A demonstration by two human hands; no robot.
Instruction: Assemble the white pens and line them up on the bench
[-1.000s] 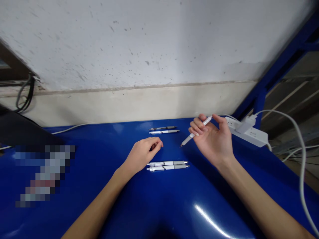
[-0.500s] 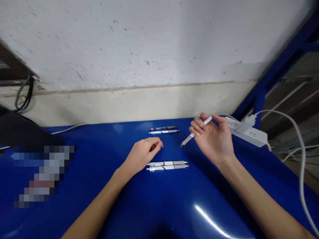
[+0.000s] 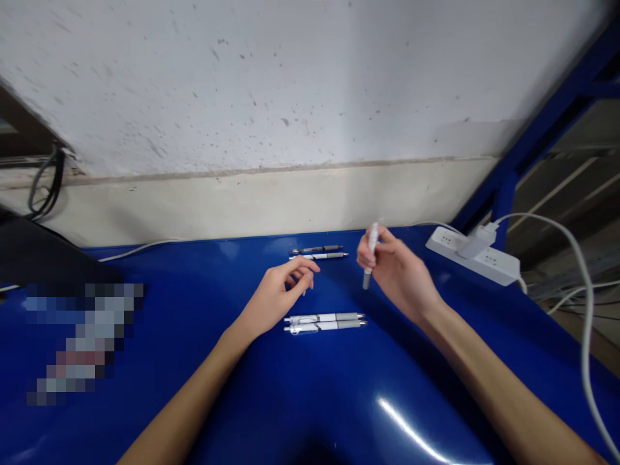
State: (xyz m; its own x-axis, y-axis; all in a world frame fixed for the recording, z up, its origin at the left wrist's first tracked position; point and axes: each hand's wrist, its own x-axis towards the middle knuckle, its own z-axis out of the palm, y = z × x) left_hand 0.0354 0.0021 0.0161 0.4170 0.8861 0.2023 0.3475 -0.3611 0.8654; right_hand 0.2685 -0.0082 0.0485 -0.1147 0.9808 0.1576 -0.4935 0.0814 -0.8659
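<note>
My right hand grips a white pen with a grey grip section, held nearly upright above the table, its lower end pointing down. My left hand is loosely curled over the table, thumb and forefinger apart, with nothing clearly visible in it. Just beyond its fingers lie a dark clear-barrelled pen and a white pen, the latter partly covered by the hand. Nearer to me, two more white-and-grey pens lie side by side: an upper pen and a lower pen.
The glossy blue table meets a speckled wall. A white power strip with a plugged-in adapter and a looping cable is on the right. At left are a black object and a blurred-out patch.
My right hand has moved left and turned, bringing its pen from a slant to nearly upright. My left fingers have loosened and spread a little. The pens on the table stay put.
</note>
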